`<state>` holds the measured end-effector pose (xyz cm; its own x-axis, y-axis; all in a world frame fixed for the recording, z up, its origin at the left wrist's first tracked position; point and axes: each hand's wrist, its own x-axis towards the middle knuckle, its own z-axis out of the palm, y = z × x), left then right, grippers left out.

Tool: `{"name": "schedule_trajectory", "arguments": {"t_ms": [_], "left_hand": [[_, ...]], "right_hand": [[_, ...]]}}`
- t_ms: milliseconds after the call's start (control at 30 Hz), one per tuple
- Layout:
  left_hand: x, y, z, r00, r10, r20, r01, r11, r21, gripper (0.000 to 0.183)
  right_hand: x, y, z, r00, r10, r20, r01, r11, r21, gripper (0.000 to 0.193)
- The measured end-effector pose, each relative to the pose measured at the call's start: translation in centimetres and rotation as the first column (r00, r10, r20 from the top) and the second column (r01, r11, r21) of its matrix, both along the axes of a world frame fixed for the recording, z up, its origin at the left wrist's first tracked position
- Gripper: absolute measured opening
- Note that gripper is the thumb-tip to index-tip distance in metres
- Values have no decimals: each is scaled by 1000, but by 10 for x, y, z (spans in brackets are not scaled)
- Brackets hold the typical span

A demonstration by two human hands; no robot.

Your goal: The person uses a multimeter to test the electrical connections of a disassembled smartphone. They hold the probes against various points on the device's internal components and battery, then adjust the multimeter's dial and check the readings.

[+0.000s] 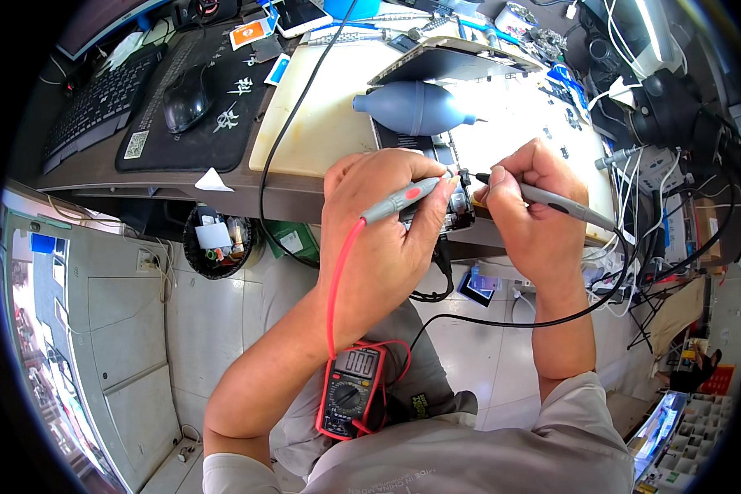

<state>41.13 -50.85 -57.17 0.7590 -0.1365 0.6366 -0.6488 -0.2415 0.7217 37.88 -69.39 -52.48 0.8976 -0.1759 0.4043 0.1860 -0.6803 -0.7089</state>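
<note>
My left hand (pixel 380 222) is closed around a grey multimeter probe (pixel 403 200) with a red lead. Closed in the same way, my right hand (pixel 537 216) grips a second grey probe (pixel 564 206) with a black lead. Both tips point at an opened phone (pixel 461 216) at the table's front edge; whether they touch it, I cannot tell. Its raised screen panel (pixel 436 64) leans behind a blue-grey air blower bulb (pixel 416 108). The red-rimmed multimeter (pixel 350 393), its display lit, rests on my lap.
A black mouse (pixel 187 99) and keyboard (pixel 99 111) are at the left. Below the table edge stands a full waste bin (pixel 216 243). Cables (pixel 646 185) tangle at the right, under a bright lamp (pixel 654 29). The black lead (pixel 510 323) loops across below my right wrist.
</note>
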Motion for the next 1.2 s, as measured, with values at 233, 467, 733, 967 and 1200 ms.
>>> {"name": "schedule_trajectory", "arguments": {"t_ms": [233,467,733,967,1200], "left_hand": [[0,0,-2,1000,-2,1,2,1000,0,9],[0,0,-4,1000,2,24,-2,1000,-8,10],[-1,-2,-6,1000,9,21,-9,1000,-20,10],[-1,-2,-7,1000,7,21,-7,1000,-27,10],[-1,-2,-6,999,20,31,-20,1000,-12,9]], "right_hand": [[0,-1,-2,1000,-2,18,2,1000,-4,8],[-4,-2,4,996,38,-75,-42,998,-56,5],[-1,-1,-7,999,-5,45,2,999,50,9],[-6,0,-12,995,-10,98,11,1000,-4,9],[-7,3,-20,987,-8,162,-3,998,65,9]]}}
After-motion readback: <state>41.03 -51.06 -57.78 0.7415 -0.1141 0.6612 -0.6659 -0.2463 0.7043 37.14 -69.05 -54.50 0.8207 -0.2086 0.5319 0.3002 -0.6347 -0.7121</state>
